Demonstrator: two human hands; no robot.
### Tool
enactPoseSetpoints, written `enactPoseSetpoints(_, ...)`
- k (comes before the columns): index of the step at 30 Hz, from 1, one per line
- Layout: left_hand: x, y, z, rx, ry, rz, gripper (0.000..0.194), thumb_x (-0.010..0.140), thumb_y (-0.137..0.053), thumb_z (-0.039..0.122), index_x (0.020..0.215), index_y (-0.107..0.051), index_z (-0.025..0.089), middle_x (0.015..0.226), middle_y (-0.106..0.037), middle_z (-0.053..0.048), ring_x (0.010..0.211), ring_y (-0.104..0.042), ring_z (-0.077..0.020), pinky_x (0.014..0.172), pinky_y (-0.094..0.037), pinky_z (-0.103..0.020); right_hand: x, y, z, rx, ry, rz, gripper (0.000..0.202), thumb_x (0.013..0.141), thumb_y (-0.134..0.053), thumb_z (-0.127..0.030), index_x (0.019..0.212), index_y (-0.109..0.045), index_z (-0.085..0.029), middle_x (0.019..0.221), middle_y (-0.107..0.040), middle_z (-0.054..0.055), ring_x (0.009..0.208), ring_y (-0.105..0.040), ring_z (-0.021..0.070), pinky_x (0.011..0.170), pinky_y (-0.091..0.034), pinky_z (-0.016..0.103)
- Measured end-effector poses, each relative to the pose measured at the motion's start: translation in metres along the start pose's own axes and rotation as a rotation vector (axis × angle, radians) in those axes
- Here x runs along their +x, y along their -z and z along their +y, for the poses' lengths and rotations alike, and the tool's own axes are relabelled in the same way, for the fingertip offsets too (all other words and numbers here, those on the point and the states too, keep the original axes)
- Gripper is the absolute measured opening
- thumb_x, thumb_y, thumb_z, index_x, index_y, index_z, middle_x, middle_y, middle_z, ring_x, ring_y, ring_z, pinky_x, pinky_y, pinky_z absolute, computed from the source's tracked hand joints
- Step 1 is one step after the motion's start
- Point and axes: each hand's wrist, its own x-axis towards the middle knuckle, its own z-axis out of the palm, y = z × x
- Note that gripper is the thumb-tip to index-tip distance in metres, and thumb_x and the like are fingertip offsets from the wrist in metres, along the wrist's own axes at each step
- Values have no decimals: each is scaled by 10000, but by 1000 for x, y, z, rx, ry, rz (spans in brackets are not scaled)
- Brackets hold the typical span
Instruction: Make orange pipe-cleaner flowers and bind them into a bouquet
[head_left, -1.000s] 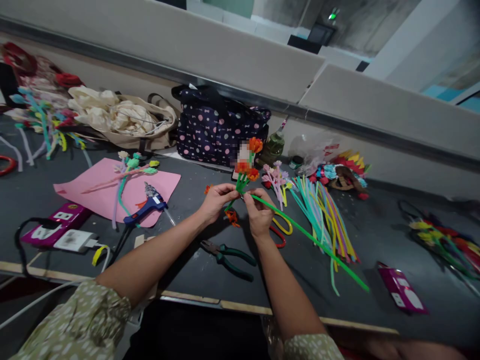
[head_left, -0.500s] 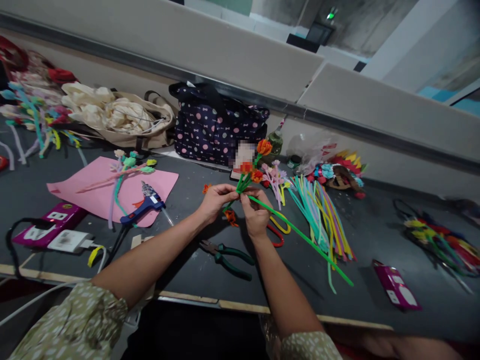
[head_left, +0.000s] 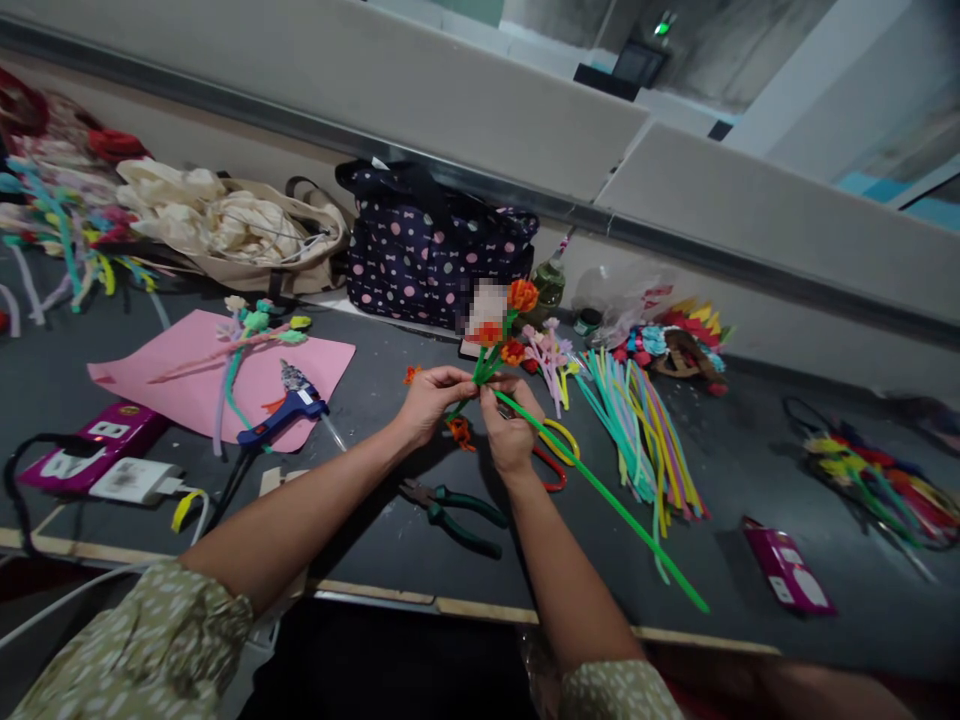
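Observation:
Between the fingertips of both hands is a small bunch of orange pipe-cleaner flowers [head_left: 523,295] on green stems. My left hand [head_left: 429,402], closed in a pinch, grips the stems from the left. Pinched against them from the right is my right hand [head_left: 511,432], also closed on a long green pipe cleaner [head_left: 615,502], whose free end slants down to the right. Another orange flower [head_left: 460,433] shows just below the hands. Green-handled pliers [head_left: 454,512] lie beneath them. Beside my right hand are yellow and red loops [head_left: 564,442], partly hidden.
Loose pipe cleaners [head_left: 645,430] lie to the right, near pale pink flowers [head_left: 551,355]. A blue glue gun [head_left: 281,415] rests partly on a pink sheet [head_left: 176,350]. A dotted dark bag [head_left: 420,245] stands at the back. Purple boxes [head_left: 787,567] sit at right and left.
The green pipe cleaner's free end has dipped a little lower. Both hands keep their pinch at nearly the same spot, and the flowers have shifted slightly left.

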Motion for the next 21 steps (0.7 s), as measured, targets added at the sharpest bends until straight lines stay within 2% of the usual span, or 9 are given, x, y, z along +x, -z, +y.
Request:
enactPoseSetpoints(4,0,1,-1,13,1,-11,231,543,-841,273,707,-734,152,685,-712,-25,621,-610,-121,707,-482,-267,1,2,0,-47,62,21,44,793,-602,-227,761,-593,-198,772,-645,20,737,-618,174,730,-513,328)
enactPoseSetpoints(11,0,2,1,-17,20,-68,255,573,-831,320,721,-736,135,688,-699,-40,642,-603,-127,689,-469,-254,0,4,3,-129,46,-2,74,816,-590,-257,767,-600,-203,740,-641,10,719,-619,172,723,-509,323)
enactPoseSetpoints(21,1,6,0,-65,105,-96,255,597,-821,310,748,-718,132,640,-658,-23,514,-503,-74,511,-381,-203,0,5,2,-162,97,-31,90,827,-593,-271,774,-620,-204,740,-648,13,720,-617,169,722,-506,317)
